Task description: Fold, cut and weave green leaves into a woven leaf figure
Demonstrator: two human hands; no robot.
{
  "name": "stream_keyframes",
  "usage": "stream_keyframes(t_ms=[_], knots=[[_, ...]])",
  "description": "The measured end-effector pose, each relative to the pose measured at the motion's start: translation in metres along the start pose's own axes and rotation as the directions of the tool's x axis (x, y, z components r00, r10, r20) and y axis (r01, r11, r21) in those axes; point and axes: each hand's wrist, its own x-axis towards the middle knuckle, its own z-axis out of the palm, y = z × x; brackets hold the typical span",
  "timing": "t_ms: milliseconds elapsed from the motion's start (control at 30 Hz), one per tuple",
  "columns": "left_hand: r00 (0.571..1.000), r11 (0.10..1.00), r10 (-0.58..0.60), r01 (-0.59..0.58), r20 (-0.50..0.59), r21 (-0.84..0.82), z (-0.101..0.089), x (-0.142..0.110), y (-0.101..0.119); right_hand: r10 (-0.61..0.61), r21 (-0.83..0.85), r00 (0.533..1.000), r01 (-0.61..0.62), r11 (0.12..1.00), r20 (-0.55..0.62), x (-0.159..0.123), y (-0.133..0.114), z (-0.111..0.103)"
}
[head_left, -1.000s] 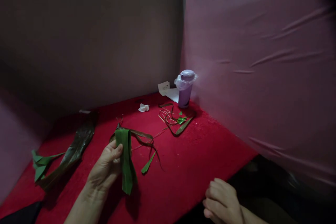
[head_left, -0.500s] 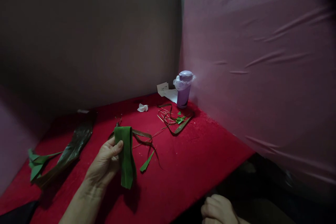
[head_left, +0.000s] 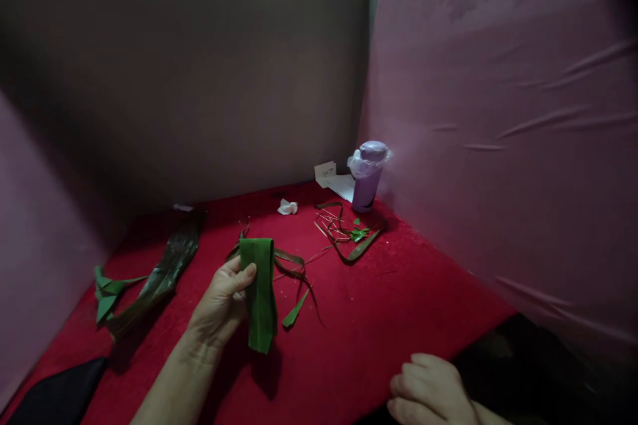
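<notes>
My left hand (head_left: 224,299) pinches a folded strip of green leaf (head_left: 262,299) between thumb and fingers, near its upper folded end. The strip hangs down above the red cloth. My right hand (head_left: 431,388) is at the lower right, by the table's near edge, with its fingers curled in. Its palm is hidden, so I cannot see whether anything is inside. Beyond the held strip lie brown dried strips (head_left: 292,259) and a small green leaf piece (head_left: 295,309).
A purple tumbler (head_left: 366,186) with plastic wrap stands at the back, beside a folded white card (head_left: 325,173). Thin sticks (head_left: 331,224), a brown loop (head_left: 361,252) and crumpled tissue (head_left: 288,207) lie nearer. A dark long leaf (head_left: 169,279) and green folded leaf (head_left: 106,295) lie left. Walls rise behind and right.
The view has turned left, so everything sits farther right in it. My left hand still holds the leaf strip. My right hand has come slightly farther into view, its fingers still curled.
</notes>
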Motion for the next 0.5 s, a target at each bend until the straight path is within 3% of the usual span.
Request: stream_keyframes(t_ms=[100, 133, 233, 333, 400, 433, 500], knots=[[1.0, 1.0, -0.004, 0.004, 0.019, 0.002, 0.002, 0.0, -0.001, 0.073, 0.09, 0.995, -0.079, 0.993, 0.07, 0.03, 0.005, -0.007], [1.0, 1.0, -0.002, 0.002, 0.019, 0.001, 0.003, 0.0, -0.001, 0.145, 0.127, 0.985, -0.157, 0.979, 0.097, 0.043, 0.006, -0.009], [1.0, 1.0, 0.01, -0.01, 0.005, 0.025, 0.005, -0.001, -0.002, 0.37, 0.288, 0.903, -0.421, 0.86, 0.216, 0.084, 0.011, -0.006], [0.999, 0.996, 0.042, -0.041, -0.009, 0.075, 0.007, -0.002, -0.004, 0.57, 0.467, 0.718, -0.694, 0.548, 0.399, 0.125, 0.021, 0.013], [0.997, 0.993, 0.069, -0.066, -0.023, 0.102, 0.01, -0.003, -0.006, 0.586, 0.6, 0.624, -0.752, 0.273, 0.516, 0.149, 0.028, 0.031], [0.996, 0.991, 0.08, -0.076, -0.035, 0.115, 0.011, -0.003, -0.007, 0.573, 0.625, 0.592, -0.762, 0.17, 0.567, 0.158, 0.032, 0.04], [0.993, 0.985, 0.098, -0.088, -0.062, 0.146, 0.013, -0.003, -0.009, 0.56, 0.649, 0.584, -0.753, 0.105, 0.587, 0.172, 0.036, 0.057]])
